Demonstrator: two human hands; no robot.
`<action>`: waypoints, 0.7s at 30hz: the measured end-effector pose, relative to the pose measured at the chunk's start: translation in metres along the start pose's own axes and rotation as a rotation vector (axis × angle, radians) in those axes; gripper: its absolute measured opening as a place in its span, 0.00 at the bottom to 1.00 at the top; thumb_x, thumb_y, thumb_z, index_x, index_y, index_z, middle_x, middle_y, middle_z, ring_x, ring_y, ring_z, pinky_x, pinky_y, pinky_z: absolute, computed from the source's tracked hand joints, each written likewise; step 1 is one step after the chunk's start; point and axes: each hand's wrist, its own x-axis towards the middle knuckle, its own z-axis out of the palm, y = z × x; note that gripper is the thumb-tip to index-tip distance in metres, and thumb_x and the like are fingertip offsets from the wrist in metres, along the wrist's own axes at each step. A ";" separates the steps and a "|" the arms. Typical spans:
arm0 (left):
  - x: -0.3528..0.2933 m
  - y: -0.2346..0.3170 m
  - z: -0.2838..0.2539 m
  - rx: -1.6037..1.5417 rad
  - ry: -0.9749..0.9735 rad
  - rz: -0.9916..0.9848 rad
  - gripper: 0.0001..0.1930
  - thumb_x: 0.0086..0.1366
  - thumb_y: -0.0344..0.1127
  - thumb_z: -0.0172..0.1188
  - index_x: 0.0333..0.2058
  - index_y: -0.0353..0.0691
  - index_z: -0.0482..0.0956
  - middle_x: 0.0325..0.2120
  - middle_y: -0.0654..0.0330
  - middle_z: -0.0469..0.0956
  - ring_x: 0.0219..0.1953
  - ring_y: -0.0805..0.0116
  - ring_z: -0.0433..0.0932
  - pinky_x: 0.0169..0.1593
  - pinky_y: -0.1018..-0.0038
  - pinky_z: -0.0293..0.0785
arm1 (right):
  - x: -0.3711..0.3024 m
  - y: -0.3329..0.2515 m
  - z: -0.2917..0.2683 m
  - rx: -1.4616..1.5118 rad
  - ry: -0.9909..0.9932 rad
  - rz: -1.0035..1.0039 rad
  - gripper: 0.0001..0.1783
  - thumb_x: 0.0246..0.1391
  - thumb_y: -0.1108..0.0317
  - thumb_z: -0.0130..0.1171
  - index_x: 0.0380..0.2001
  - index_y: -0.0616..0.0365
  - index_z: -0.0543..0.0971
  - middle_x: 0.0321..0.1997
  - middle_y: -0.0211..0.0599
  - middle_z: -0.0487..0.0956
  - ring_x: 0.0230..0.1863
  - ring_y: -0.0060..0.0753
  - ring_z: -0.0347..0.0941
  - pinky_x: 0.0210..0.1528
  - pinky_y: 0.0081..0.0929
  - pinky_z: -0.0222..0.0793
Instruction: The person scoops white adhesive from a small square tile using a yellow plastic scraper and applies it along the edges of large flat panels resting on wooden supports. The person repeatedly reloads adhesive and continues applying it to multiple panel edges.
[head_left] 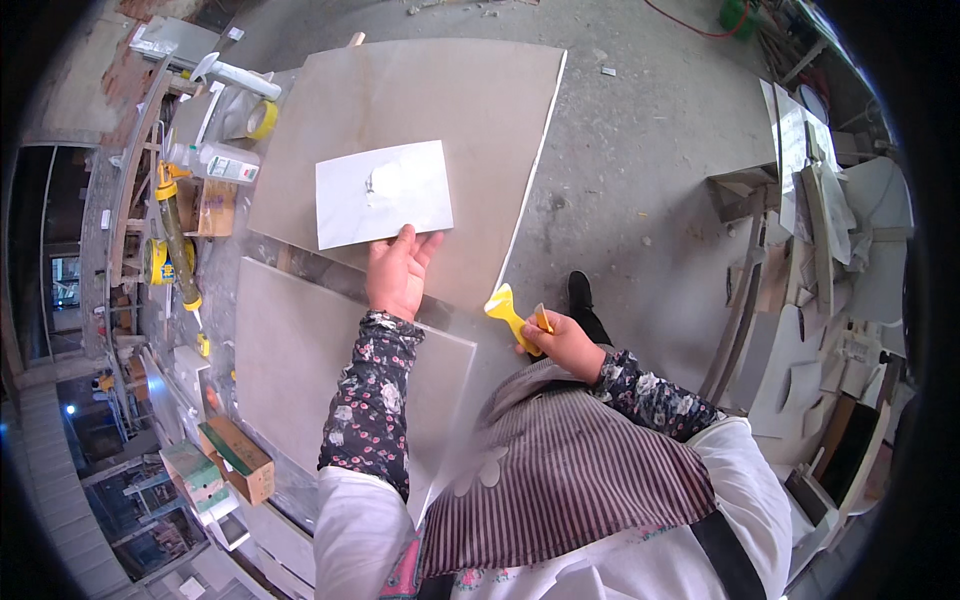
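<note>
My left hand [397,272] grips the near edge of a white rectangular tile [336,215], held out over a large beige slab [440,95]. A dollop of white paste [402,180] lies on the tile. In my right hand [568,348] is a yellow scraper [505,303]; its wide end is at the slab's near right corner, and whether it touches cannot be told. A small orange-yellow piece [543,318] pokes up between those fingers, its kind unclear. White paste [538,150] runs along the slab's right edge.
Nearer me lies a second slab [320,345]. On the left are a caulking gun [176,225], a clear bottle [225,163], yellow tape [262,120] and a cardboard box [237,460]. Stacked board offcuts [790,350] stand at right. My shoe [580,290] is on the concrete floor.
</note>
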 end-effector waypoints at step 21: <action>0.000 -0.002 -0.011 -0.163 -0.075 -0.008 0.15 0.72 0.32 0.46 0.53 0.31 0.67 0.50 0.51 0.74 0.50 0.56 0.76 0.57 0.56 0.73 | 0.064 -0.218 0.039 -0.391 -0.196 -0.126 0.24 0.67 0.54 0.45 0.51 0.65 0.70 0.30 0.40 0.81 0.25 0.29 0.79 0.28 0.26 0.75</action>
